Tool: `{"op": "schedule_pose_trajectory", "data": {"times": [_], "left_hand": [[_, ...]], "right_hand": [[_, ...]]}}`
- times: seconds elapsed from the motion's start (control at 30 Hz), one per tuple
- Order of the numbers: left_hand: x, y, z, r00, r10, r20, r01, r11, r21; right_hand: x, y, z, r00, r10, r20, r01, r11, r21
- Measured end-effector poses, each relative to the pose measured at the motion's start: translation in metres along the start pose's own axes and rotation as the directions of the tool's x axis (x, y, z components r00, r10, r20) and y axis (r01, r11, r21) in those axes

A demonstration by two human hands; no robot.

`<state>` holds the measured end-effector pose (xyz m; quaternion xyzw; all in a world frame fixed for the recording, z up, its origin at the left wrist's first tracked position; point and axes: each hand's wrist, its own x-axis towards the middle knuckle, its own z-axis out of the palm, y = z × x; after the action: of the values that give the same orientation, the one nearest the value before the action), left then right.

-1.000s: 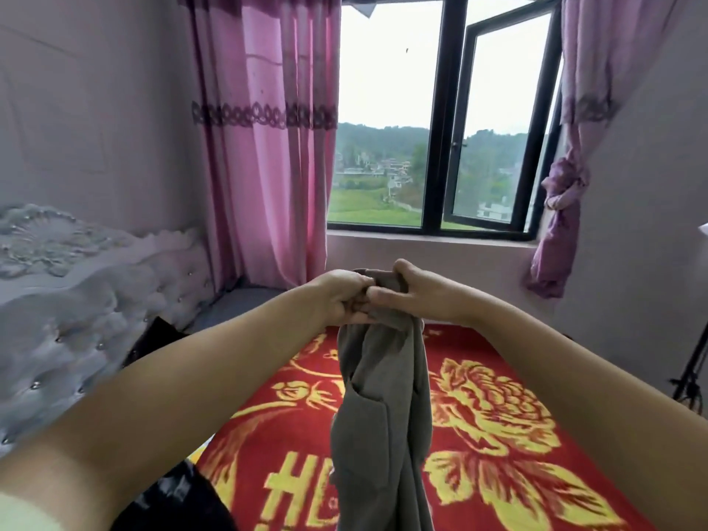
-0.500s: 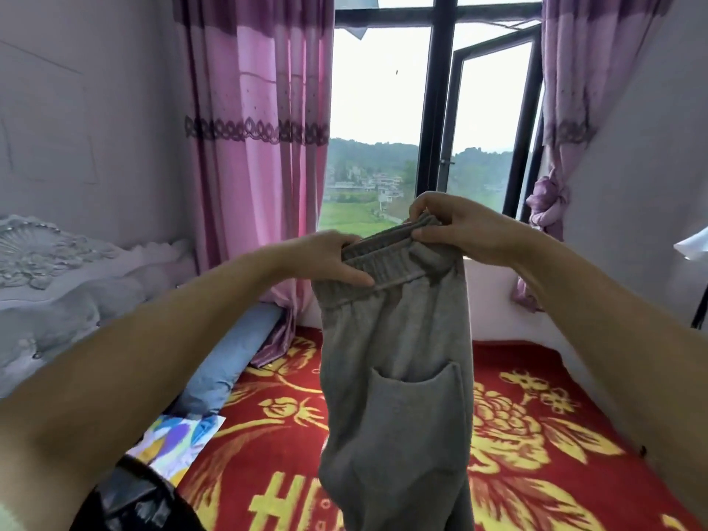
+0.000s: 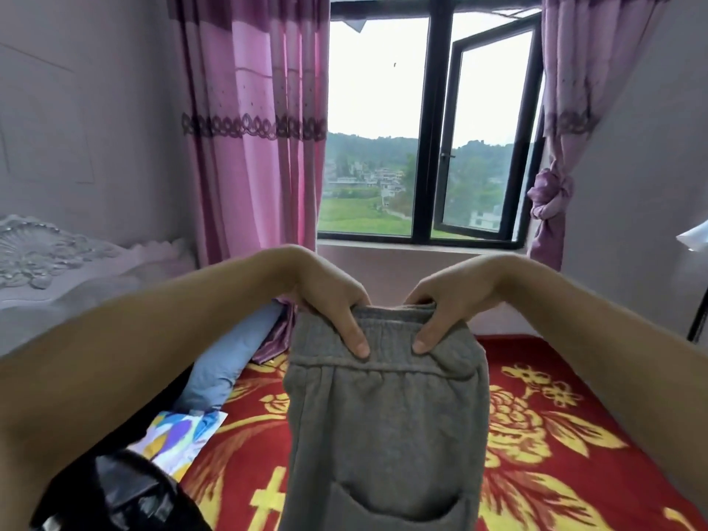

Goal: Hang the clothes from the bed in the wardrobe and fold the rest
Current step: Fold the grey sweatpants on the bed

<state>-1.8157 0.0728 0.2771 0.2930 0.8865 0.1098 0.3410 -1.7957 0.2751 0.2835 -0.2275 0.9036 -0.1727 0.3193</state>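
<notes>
Nearest the camera, at the bed's near left corner, lay a crumpled black shiny garment (image 3: 126, 496), and just beyond it a white cloth with a colourful print (image 3: 184, 435) rested on the red blanket with yellow flowers (image 3: 555, 427) that covered the bed. Above the blanket's middle hung the grey sweatpants (image 3: 387, 427), held up in the air by their elastic waistband, a patch pocket showing low on the side facing the camera; their lower part ran out of view at the bottom edge. The left hand (image 3: 325, 293) pinched the waistband's left part, thumb pressed flat on the near side and the fingers curled over the top edge behind it. The right hand (image 3: 456, 297) gripped the waistband's right part in the same way, thumb on the near face, fingers hidden behind the cloth. The two hands were close together but apart, the band stretched level between them. Farther along the bed's left edge lay a light blue pillow (image 3: 233, 358), beside the pale tufted headboard (image 3: 57, 270). Beyond the far edge hung a pink curtain (image 3: 253, 128), then the black-framed window (image 3: 429, 128) with one pane swung open, and a knotted purple curtain (image 3: 555, 185) at the right
</notes>
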Motion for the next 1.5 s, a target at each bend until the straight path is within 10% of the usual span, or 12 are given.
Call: {"op": "schedule_pose_trajectory", "data": {"times": [0.1, 0.23, 0.37, 0.47, 0.63, 0.9, 1.13, 1.27, 1.37, 1.5], "left_hand": [[0.055, -0.03, 0.005, 0.983, -0.152, 0.104, 0.147, 0.987, 0.06], [0.122, -0.076, -0.038, 0.934, -0.185, -0.305, 0.286, 0.9, 0.329], [0.112, -0.077, -0.134, 0.525, 0.142, -0.839, 0.409, 0.822, 0.395], [0.076, -0.05, -0.189, 0.186, 0.391, -0.902, 0.501, 0.751, 0.429], [0.04, -0.014, -0.209, 0.05, 0.49, -0.87, 0.629, 0.662, 0.408], [0.105, -0.066, -0.05, 0.207, 0.519, -0.829, 0.579, 0.618, 0.532], [0.219, -0.156, 0.235, 0.573, 0.242, -0.783, 0.361, 0.783, 0.507], [0.263, -0.184, 0.43, 0.842, 0.048, -0.537, 0.219, 0.879, 0.423], [0.275, -0.186, 0.534, 0.938, -0.028, -0.346, 0.159, 0.921, 0.356], [0.267, -0.174, 0.537, 0.977, -0.02, -0.212, 0.106, 0.908, 0.405]], "right_hand": [[0.063, 0.022, 0.008, 0.992, 0.12, 0.046, -0.121, 0.993, 0.013], [0.144, 0.051, -0.023, 0.933, 0.042, -0.357, -0.162, 0.936, -0.314], [0.146, 0.041, -0.123, 0.482, -0.341, -0.807, -0.319, 0.79, -0.524], [0.126, 0.027, -0.193, 0.052, -0.628, -0.776, -0.535, 0.639, -0.553], [0.084, 0.007, -0.219, -0.092, -0.727, -0.681, -0.548, 0.608, -0.575], [0.131, 0.076, -0.049, 0.243, -0.61, -0.754, -0.283, 0.699, -0.657], [0.227, 0.177, 0.214, 0.611, -0.454, -0.649, -0.02, 0.811, -0.585], [0.251, 0.23, 0.399, 0.939, -0.187, -0.289, 0.026, 0.875, -0.483], [0.237, 0.241, 0.481, 0.995, -0.064, -0.075, 0.049, 0.982, -0.18], [0.237, 0.247, 0.512, 0.993, -0.12, -0.022, 0.102, 0.915, -0.389]]}}
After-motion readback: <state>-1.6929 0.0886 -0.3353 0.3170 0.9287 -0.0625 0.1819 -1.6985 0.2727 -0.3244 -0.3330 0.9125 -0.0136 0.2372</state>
